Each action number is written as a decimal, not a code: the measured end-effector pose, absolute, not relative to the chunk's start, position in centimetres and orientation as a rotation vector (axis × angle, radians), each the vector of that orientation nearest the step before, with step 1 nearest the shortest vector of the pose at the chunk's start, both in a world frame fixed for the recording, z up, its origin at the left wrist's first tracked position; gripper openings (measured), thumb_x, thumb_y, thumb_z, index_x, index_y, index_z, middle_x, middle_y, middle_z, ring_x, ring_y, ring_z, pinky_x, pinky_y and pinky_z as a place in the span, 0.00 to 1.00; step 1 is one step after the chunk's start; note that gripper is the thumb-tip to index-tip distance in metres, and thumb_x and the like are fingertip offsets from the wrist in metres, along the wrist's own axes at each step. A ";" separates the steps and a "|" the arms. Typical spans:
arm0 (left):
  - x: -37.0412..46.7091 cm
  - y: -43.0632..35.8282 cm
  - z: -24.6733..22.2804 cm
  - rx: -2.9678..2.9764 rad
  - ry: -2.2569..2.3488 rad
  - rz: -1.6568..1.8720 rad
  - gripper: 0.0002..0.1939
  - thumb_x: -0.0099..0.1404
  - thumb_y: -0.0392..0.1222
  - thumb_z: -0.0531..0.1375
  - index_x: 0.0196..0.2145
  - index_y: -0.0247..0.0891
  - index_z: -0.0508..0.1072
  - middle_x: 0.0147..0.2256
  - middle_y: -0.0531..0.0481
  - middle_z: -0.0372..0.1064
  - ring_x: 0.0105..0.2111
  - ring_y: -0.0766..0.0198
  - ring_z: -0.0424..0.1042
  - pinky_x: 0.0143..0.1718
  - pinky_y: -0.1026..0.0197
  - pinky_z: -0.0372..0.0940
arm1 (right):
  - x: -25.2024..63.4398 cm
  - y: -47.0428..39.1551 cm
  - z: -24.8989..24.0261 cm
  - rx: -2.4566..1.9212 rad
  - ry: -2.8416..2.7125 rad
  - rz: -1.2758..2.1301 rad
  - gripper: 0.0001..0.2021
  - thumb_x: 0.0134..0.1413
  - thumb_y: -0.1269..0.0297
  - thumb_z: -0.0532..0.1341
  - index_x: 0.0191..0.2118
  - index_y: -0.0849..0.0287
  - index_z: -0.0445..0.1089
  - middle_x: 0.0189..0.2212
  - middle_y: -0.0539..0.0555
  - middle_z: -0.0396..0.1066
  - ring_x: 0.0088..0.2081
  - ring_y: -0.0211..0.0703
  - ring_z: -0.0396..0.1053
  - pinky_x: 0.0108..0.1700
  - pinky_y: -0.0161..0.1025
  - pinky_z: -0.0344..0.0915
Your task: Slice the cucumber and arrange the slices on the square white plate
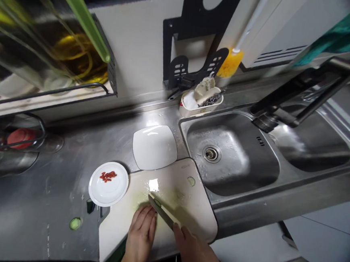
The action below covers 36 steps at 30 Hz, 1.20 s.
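On the white cutting board (198,213), my left hand (141,231) presses down with fingers bent together over a cucumber that is mostly hidden beneath it. My right hand (192,245) is closed round the handle of a kitchen knife (166,216). The blade lies right beside my left fingertips, with a cucumber slice (157,202) showing at it. Another pale cucumber slice (191,181) lies near the board's far right corner. Something dark green (116,256) shows at the board's lower left; I cannot tell what it is.
A round white plate (106,196) with small red pieces overlaps the board's left edge. Behind stands an empty square plate (154,147). Cucumber ends (75,223) lie on the steel counter. To the right are a sink (236,152) and black faucet (299,96).
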State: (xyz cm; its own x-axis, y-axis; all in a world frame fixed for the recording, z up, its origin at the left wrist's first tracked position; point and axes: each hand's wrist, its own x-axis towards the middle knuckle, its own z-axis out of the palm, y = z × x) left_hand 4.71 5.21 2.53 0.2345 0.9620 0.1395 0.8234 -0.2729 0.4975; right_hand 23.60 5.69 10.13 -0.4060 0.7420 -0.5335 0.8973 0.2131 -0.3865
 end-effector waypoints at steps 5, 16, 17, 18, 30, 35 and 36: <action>4.7 5.3 2.4 2.198 1.658 0.613 0.13 0.68 0.35 0.50 0.47 0.37 0.70 0.44 0.45 0.74 0.48 0.58 0.71 0.53 0.50 0.67 | 23.1 5.9 9.6 1.578 2.279 -0.915 0.27 0.46 0.84 0.49 0.54 0.66 0.65 0.38 0.59 0.75 0.31 0.43 0.73 0.30 0.33 0.65; 4.8 5.5 2.9 2.167 1.659 0.613 0.13 0.68 0.34 0.51 0.48 0.37 0.70 0.46 0.45 0.73 0.49 0.59 0.71 0.54 0.50 0.66 | 22.7 5.7 7.5 1.604 2.324 -0.893 0.28 0.48 0.85 0.48 0.55 0.65 0.64 0.41 0.58 0.74 0.35 0.42 0.72 0.37 0.35 0.65; 4.8 5.5 3.0 2.165 1.658 0.609 0.14 0.68 0.34 0.51 0.48 0.37 0.70 0.46 0.45 0.73 0.49 0.59 0.70 0.54 0.50 0.66 | 22.8 5.8 7.6 1.611 2.295 -0.920 0.28 0.48 0.84 0.48 0.55 0.65 0.64 0.41 0.58 0.74 0.36 0.43 0.72 0.37 0.35 0.65; 4.9 5.6 3.1 2.164 1.656 0.606 0.14 0.68 0.35 0.51 0.48 0.37 0.70 0.46 0.45 0.73 0.49 0.59 0.70 0.53 0.51 0.66 | 23.0 5.9 7.8 1.621 2.259 -0.944 0.28 0.48 0.84 0.47 0.56 0.64 0.63 0.42 0.58 0.74 0.36 0.43 0.73 0.37 0.35 0.66; 5.0 5.6 3.4 2.161 1.674 0.640 0.12 0.67 0.34 0.51 0.45 0.37 0.71 0.44 0.46 0.73 0.48 0.59 0.71 0.53 0.50 0.67 | 25.3 3.1 10.2 1.645 2.247 -0.962 0.34 0.42 0.85 0.49 0.58 0.59 0.61 0.41 0.57 0.74 0.33 0.43 0.73 0.32 0.35 0.63; 5.1 5.7 3.5 2.151 1.673 0.626 0.12 0.67 0.34 0.52 0.45 0.37 0.71 0.44 0.46 0.73 0.47 0.59 0.71 0.53 0.50 0.66 | 25.4 3.0 10.4 1.631 2.250 -0.964 0.33 0.41 0.85 0.49 0.57 0.60 0.61 0.39 0.56 0.74 0.33 0.44 0.73 0.32 0.35 0.63; 5.1 5.7 3.5 2.149 1.673 0.621 0.12 0.67 0.34 0.52 0.45 0.37 0.71 0.44 0.46 0.73 0.47 0.59 0.71 0.53 0.50 0.66 | 25.4 2.9 10.4 1.634 2.252 -0.958 0.33 0.41 0.85 0.49 0.57 0.60 0.61 0.39 0.56 0.74 0.33 0.44 0.74 0.32 0.35 0.63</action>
